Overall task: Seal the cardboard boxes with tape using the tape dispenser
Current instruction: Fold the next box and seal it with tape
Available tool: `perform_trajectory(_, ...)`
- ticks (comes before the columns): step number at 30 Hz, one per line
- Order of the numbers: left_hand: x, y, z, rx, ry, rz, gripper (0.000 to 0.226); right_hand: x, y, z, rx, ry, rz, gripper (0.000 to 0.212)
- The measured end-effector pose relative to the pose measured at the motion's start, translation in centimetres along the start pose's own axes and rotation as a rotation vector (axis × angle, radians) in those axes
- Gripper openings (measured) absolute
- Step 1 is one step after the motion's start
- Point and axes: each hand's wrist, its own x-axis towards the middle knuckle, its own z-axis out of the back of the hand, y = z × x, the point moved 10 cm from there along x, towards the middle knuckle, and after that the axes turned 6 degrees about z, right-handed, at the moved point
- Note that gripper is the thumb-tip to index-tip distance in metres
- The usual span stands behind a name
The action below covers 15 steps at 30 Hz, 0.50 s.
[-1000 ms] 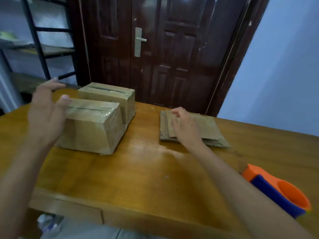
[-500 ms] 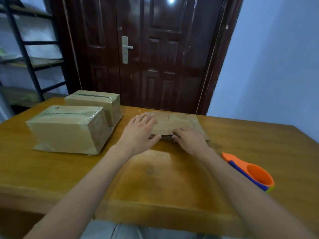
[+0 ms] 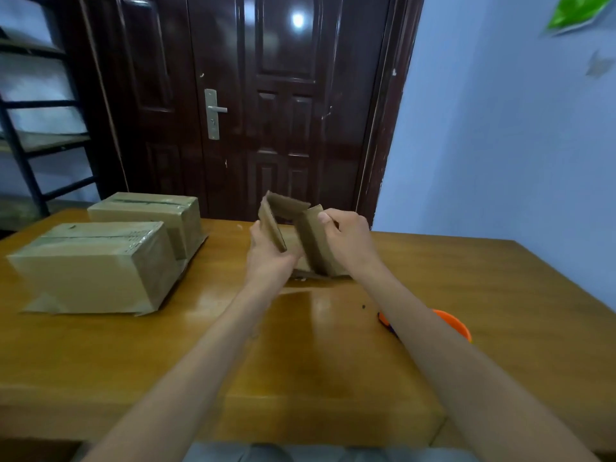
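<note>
Two taped brown cardboard boxes (image 3: 96,265) sit done; my left hand (image 3: 266,258) and right hand (image 3: 350,241) pinch a flattened brown cardboard box (image 3: 300,228) open, with the orange tape dispenser (image 3: 453,325) untouched.

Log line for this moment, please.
both hands: left hand, right hand grip flattened box | two sealed boxes left | tape dispenser untouched

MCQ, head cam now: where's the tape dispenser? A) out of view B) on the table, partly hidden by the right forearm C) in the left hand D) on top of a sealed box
B: the orange tape dispenser lies on the table behind the right forearm, while the left hand and right hand both hold the unfolded cardboard box.
</note>
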Motion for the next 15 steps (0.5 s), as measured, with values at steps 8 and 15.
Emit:
perform_trajectory(8,-2.2,-3.4,1.7,0.649,0.153,-0.15,0.043,-1.7,-1.4,3.5,0.114,0.076,-0.216,0.034)
perform_trajectory(15,-5.0,-2.3,-0.4,0.904,0.475,0.004,0.028,-3.6,-3.8,0.0,0.066,0.32,-0.393,0.023)
